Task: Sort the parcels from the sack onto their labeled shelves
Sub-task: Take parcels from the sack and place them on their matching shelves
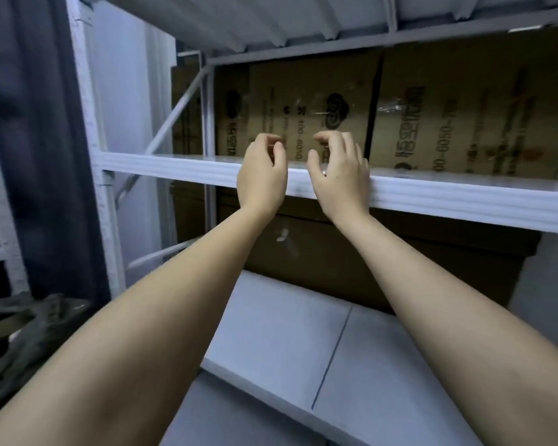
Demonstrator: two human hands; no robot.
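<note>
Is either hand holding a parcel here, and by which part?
Neither: left hand and right hand hang loosely curled and empty at the shelf edge.

The middle shelf (181, 167) has open space above its board, up to the ribbed underside of the shelf overhead (271, 20) — but flattened cardboard (313, 107) stands upright along the back edge, closing off the rear. Both hands, left hand (262, 175) and right hand (339, 178), hover at the front edge, fingers loosely curled, holding nothing. A diagonal brace (174, 117) crosses the left end. Below, the lower shelf (287, 333) is bare toward its front edge — dark boxes (384, 262) block the back.
</note>
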